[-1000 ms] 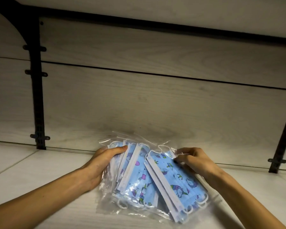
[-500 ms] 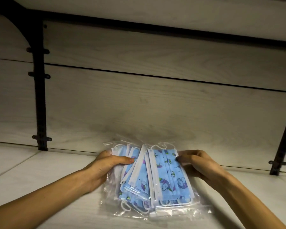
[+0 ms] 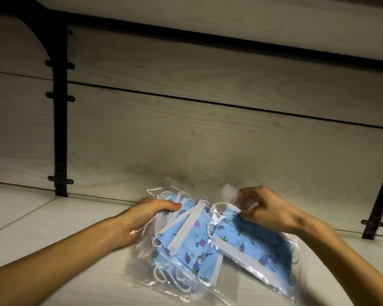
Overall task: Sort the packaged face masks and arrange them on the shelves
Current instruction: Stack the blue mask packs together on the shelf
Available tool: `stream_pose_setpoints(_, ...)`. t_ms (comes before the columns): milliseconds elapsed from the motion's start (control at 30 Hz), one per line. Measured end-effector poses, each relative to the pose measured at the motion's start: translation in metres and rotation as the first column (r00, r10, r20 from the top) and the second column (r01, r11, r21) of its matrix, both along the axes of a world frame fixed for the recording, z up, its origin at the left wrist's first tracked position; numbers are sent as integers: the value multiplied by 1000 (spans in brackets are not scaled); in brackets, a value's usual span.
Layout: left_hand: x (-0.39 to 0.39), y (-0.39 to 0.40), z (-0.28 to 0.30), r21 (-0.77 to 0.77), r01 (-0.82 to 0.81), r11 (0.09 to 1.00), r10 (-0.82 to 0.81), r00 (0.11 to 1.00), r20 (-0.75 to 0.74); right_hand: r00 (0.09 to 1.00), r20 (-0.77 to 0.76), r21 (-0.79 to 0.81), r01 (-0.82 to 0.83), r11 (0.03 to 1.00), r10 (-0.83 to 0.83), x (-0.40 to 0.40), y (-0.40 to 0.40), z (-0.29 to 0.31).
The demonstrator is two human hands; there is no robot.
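Observation:
A bundle of blue printed face masks in clear plastic bags [image 3: 192, 244] stands leaning on the pale wood shelf board [image 3: 60, 219]. My left hand [image 3: 142, 217] grips the left side of the bundle, thumb across the front. My right hand [image 3: 265, 208] pinches the top corner of the frontmost packaged mask [image 3: 252, 246] and holds it tilted to the right, apart from the rest. Its lower edge lies on the shelf.
The shelf's wood back panel [image 3: 208, 133] rises right behind the masks. A black metal bracket [image 3: 60, 129] runs down at the left and another black bracket [image 3: 378, 195] at the right. The shelf above [image 3: 230, 12] hangs overhead.
My right hand has pulled the frontmost packaged mask away from the bundle and tipped it to the right. My left hand keeps its hold on the other packs, which have fanned out.

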State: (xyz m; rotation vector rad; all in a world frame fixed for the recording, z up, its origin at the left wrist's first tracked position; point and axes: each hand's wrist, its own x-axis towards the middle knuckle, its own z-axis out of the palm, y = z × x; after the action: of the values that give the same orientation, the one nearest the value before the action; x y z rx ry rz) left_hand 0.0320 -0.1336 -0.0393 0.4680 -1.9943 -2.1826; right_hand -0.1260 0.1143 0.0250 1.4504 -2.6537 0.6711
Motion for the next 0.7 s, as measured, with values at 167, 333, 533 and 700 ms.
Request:
stream_pose_setpoints(167,-3,-4,-1,75,0,997,1,1000,-9,973,-141,127,-168,978,185,30,-31,-6)
stream_pose_setpoints(333,-4,-1,-1,100,-19,995,19,1000,0,930,-229,205,-244,948,289,51,-56,-25)
stream_pose_setpoints(533,-3,-3,-4,117,-10,993,6,999,37,890,-339,202,-249,947,306,47,-52,-38)
stream_pose_setpoints(700,-7,-5,-4,119,-22,993,20,1000,21,889,-363,179,-227,957,279,42,-44,-45)
